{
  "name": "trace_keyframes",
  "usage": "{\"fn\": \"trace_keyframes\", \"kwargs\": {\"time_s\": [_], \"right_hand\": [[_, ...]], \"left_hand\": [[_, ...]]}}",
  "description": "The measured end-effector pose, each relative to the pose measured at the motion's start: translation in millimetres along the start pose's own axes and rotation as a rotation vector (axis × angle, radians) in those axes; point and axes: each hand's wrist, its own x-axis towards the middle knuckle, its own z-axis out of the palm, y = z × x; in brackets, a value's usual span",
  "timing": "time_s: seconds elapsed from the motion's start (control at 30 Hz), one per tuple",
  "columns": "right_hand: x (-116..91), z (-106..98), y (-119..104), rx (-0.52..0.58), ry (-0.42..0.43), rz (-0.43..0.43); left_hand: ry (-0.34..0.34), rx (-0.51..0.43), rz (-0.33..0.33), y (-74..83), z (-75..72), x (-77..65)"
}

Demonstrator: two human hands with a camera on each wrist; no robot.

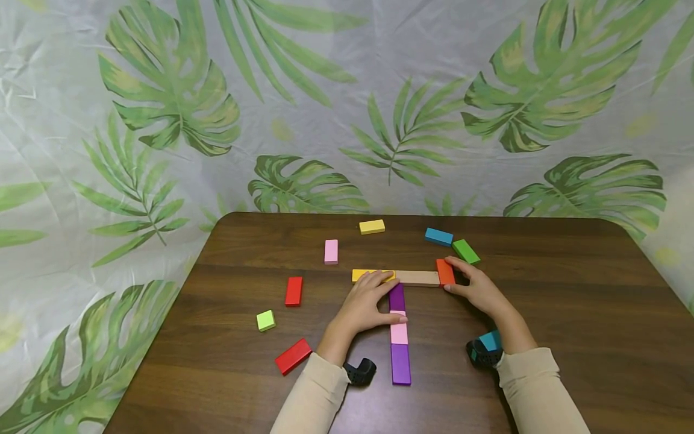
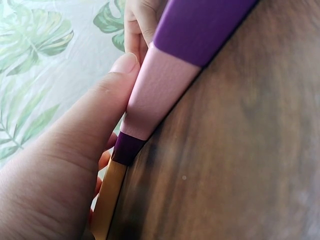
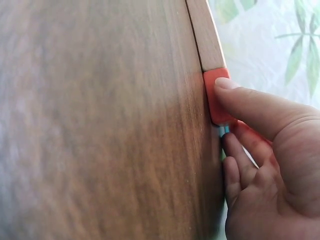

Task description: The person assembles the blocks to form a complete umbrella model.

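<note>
Flat wooden blocks form a T on the table. Its top row has a yellow block (image 1: 358,275), a plain wood block (image 1: 416,278) and an upright-set orange block (image 1: 444,271) at the right end. The stem runs toward me: a purple block (image 1: 397,296), a pink block (image 2: 160,92) and another purple block (image 1: 401,364). My right hand (image 1: 481,290) pinches the orange block between thumb and forefinger, seen closely in the right wrist view. My left hand (image 1: 362,302) rests over the junction, fingertips at the yellow block and extended thumb touching the pink one.
Behind the T lie yellow (image 1: 372,226), pink (image 1: 331,252), blue (image 1: 439,237) and green (image 1: 466,252) blocks. Red blocks (image 1: 293,292) and a lime cube (image 1: 265,320) sit left. A blue block (image 1: 490,340) is partly hidden by the right wrist camera.
</note>
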Motion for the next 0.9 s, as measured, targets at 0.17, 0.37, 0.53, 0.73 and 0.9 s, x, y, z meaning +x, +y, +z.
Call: {"fn": "trace_keyframes", "kwargs": {"time_s": [0.17,0.37,0.53,0.73,0.9], "right_hand": [[0.7,-0.1,-0.2,-0.003,0.0,-0.005],[0.3,-0.2,-1.3,0.052,0.004,-0.03],[-3.3,-1.4,-4.5,0.136,0.044,-0.033],[-4.8,-2.0,-4.7,0.129,0.175,-0.012],[-4.5,-3.1,-4.8,0.12,0.308,-0.004]], "left_hand": [[0.003,0.0,0.001,-0.1,-0.2,0.0],[-0.003,0.002,-0.003,-0.4,0.5,-0.2],[0.0,-0.004,-0.003,-0.6,2.3,-0.6],[0.007,-0.009,0.001,0.0,1.6,-0.8],[0.008,-0.012,-0.001,0.1,1.2,-0.6]]}}
